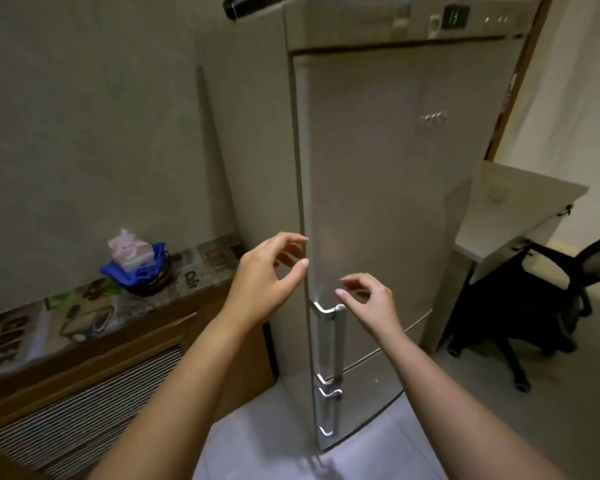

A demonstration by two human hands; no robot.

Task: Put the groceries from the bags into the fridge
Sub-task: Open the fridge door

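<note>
A tall silver fridge [388,174] stands in front of me with both doors closed. A green number glows on its display at the top. The upper door's vertical metal handle [328,341] runs along its left edge, with a shorter lower handle [327,412] beneath. My left hand [267,275] hovers at the door's left edge, fingers curled and apart, holding nothing. My right hand [368,303] hangs just above the handle's top end, fingers bent and spread, also empty. No grocery bags are in view.
A low wooden cabinet [94,372] with a patterned top runs along the left wall. On it sits a dark bowl [146,271] holding a blue cloth and a pink tissue pack. A white desk [510,213] and black office chair [534,306] stand right of the fridge.
</note>
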